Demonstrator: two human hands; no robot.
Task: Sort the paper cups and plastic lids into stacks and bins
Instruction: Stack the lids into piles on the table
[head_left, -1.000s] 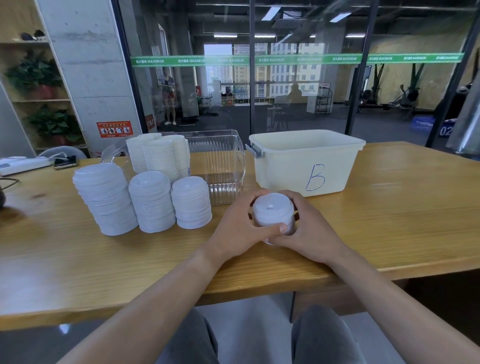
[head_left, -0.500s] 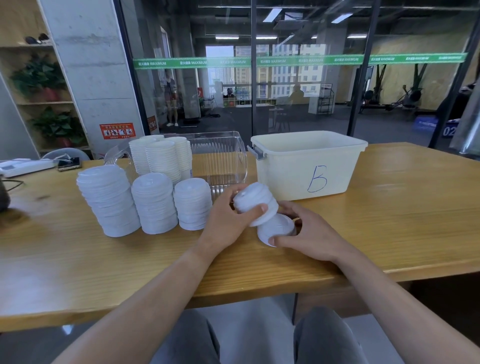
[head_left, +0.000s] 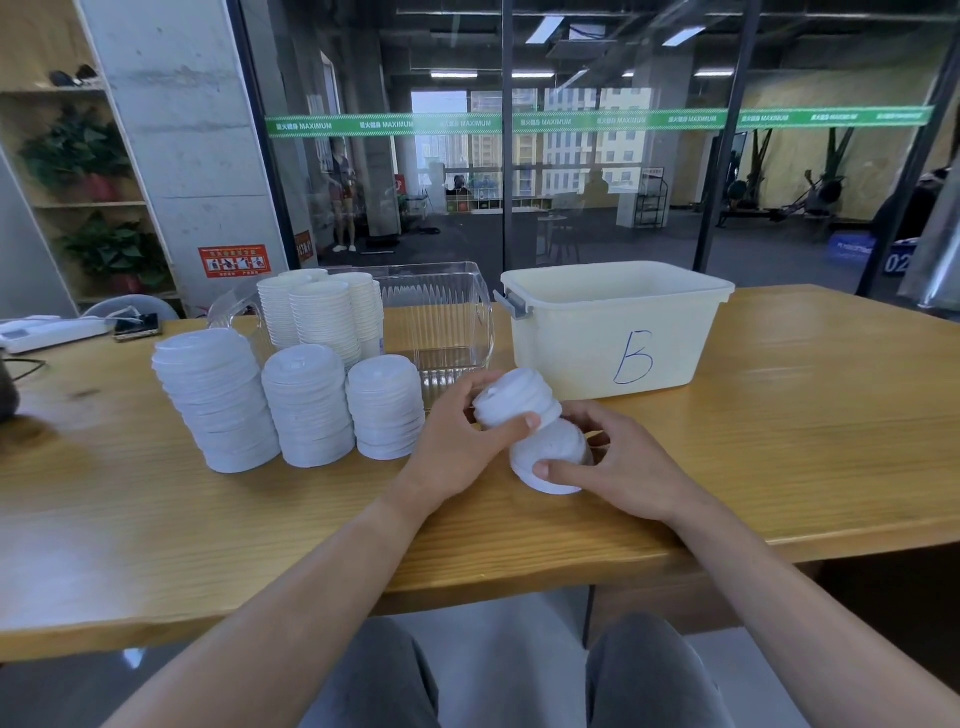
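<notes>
My left hand (head_left: 462, 447) grips a small bunch of white plastic lids (head_left: 514, 397), tilted and lifted off a lower bunch of lids (head_left: 550, 457) that my right hand (head_left: 618, 467) holds against the wooden table (head_left: 779, 415). Three stacks of white lids (head_left: 306, 405) stand to the left. Behind them are stacks of paper cups (head_left: 322, 312) beside a clear bin (head_left: 441, 322). The cream bin marked "B" (head_left: 618, 322) stands just beyond my hands.
A phone (head_left: 136, 326) and a white device (head_left: 47, 332) lie at the table's far left. A glass wall runs behind the table. The table's near edge is just below my forearms.
My left hand has pulled the upper part of the lid stack up and to the left, tilting it, while my right hand stays on the lower part.
</notes>
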